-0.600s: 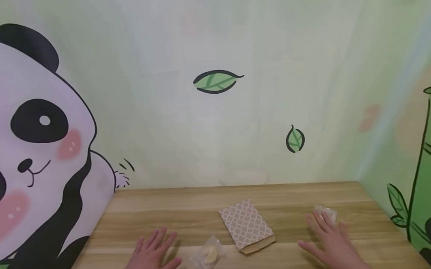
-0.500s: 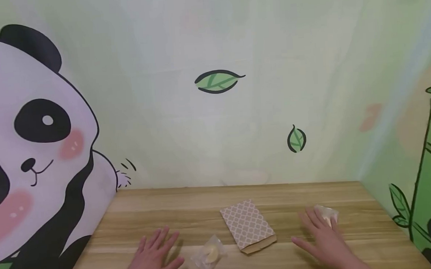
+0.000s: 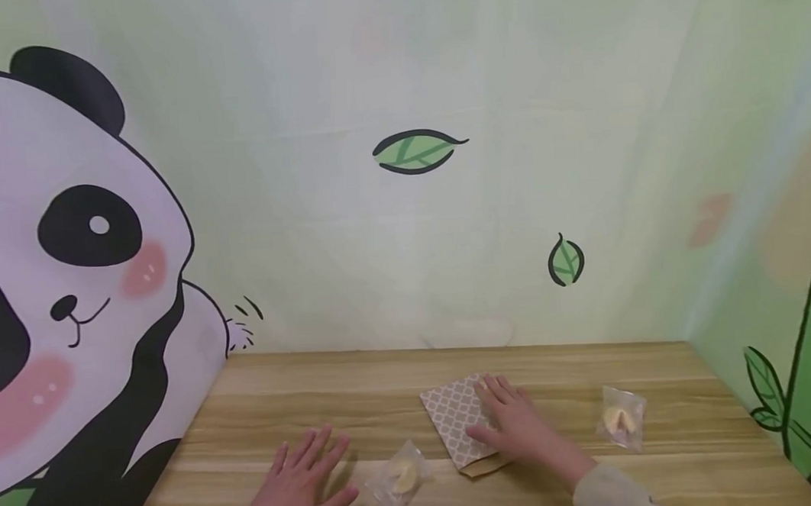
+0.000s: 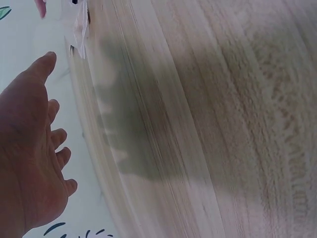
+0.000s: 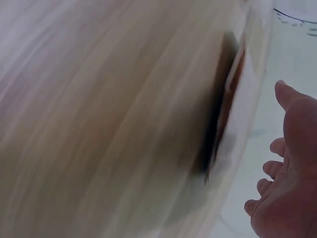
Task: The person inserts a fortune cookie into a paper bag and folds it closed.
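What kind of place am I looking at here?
Probably an indoor booth or staged work corner; the wider room is out of view. A pale green backdrop with a cartoon panda stands behind a wood-grain tabletop, where a patterned paper bag lies.

The paper bag is brown — white-latticed.

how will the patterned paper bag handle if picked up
The patterned paper bag looks thin and flat, so probably light. Its papery surface suggests it may crease if pinched. Its brown near end looks loose and might flap.
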Available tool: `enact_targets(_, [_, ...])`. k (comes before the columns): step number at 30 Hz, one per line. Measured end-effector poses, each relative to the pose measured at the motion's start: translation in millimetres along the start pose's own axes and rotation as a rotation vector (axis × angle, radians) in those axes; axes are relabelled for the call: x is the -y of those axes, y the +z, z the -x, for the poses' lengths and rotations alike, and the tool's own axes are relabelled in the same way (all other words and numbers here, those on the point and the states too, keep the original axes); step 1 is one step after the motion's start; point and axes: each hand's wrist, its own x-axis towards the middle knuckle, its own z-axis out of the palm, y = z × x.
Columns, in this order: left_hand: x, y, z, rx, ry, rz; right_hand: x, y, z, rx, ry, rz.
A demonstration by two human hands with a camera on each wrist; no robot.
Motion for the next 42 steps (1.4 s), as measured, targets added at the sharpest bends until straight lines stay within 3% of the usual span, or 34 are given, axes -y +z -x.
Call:
enact_targets(7, [-0.5, -3.3, 1.1, 0.010, 0.005, 0.009, 13, 22, -14.0, 0.042, -0.008, -0.017])
enact_targets(14, [2.6, -4.8, 2.5, 0.038, -0.010, 0.019, 11, 36, -14.6, 0.060, -0.047, 0.025])
enact_targets(18, [3.9, -3.8, 2.6, 0.050, -0.014, 0.017, 5, 37, -11.0, 0.059, -0.112, 0.016])
enact_targets(25, [2.0, -3.8, 1.6, 0.066, 0.004, 0.025, -1, 23, 15.7, 0.132, -0.246, 0.043])
enact_targets(30, [-1.6, -2.4, 3.3, 0.056, 0.035, 0.005, -10, 14, 43.2, 0.237, -0.294, 0.032])
enact_targets(34, [-5.5, -0.5, 3.2, 0.054, 0.056, -0.011, -20, 17, 62.0, 0.240, -0.452, 0.037])
enact_targets(38, [-7.7, 1.0, 1.6, 0.077, 0.072, -0.004, -27, 29, 72.6, 0.108, -0.683, 0.136])
enact_targets(42, [-9.8, 1.9, 1.3, 0.086, 0.086, -0.004, -27, 39, 78.9, 0.080, -0.781, 0.134])
